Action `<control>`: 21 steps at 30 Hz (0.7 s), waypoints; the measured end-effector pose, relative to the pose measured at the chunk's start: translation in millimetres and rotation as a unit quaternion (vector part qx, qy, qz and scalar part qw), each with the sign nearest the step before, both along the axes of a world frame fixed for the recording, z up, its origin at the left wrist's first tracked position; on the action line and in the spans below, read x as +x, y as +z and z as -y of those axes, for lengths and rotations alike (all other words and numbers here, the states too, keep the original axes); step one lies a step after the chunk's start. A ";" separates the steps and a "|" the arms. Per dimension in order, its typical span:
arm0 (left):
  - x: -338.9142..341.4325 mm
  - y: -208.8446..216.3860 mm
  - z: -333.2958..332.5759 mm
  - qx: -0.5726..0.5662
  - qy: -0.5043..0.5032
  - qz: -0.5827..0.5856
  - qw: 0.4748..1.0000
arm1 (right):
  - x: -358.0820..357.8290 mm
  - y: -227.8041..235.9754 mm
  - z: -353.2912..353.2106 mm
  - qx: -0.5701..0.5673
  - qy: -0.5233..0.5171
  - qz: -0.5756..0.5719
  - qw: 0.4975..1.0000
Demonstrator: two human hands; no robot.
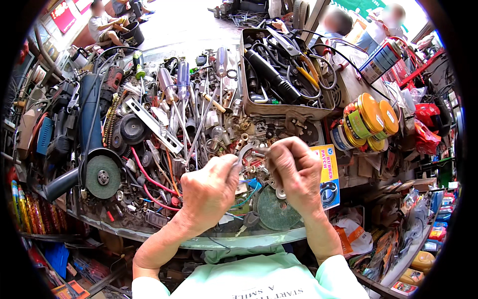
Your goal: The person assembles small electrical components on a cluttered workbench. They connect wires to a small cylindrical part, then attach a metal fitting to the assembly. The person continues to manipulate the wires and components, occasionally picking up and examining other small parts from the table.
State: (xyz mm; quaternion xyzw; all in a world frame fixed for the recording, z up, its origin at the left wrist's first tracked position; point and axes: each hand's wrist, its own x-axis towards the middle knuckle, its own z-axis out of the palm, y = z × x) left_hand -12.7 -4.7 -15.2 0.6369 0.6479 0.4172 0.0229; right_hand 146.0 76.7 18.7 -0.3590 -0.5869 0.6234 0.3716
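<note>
My left hand (208, 187) is closed, pinching a curved, C-shaped metal piece (242, 152) between thumb and fingers. Close beside it, my right hand (295, 169) is also closed, its fingertips on a small dark metal piece (260, 150) that reaches toward the curve. Whether the two pieces touch I cannot tell. Both hands are held above the cluttered glass tabletop. Under and between them lie a green cutting disc (277, 212), a key with a dark head (250, 219) and loose metal fittings. My fingers hide part of both held pieces.
An angle grinder (94, 129) with a fitted disc lies at left, near several screwdrivers (182, 79). A metal box (291, 108) of tools and cables stands behind. Yellow-lidded tins (371, 113) and a yellow-blue box (326, 167) are at right. People sit in the background.
</note>
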 end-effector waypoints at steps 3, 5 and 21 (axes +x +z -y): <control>5.9 5.3 4.1 -0.112 0.014 -0.108 0.988 | 0.3 -2.6 -5.0 -0.019 -0.077 -0.037 0.996; 6.3 8.8 0.7 -0.079 0.017 -0.096 0.992 | -0.9 -0.7 -5.6 -0.031 -0.097 -0.054 0.993; 12.3 8.8 -74.6 -0.169 0.023 -0.207 0.963 | 4.1 -3.8 -12.9 0.023 -0.138 -0.057 0.989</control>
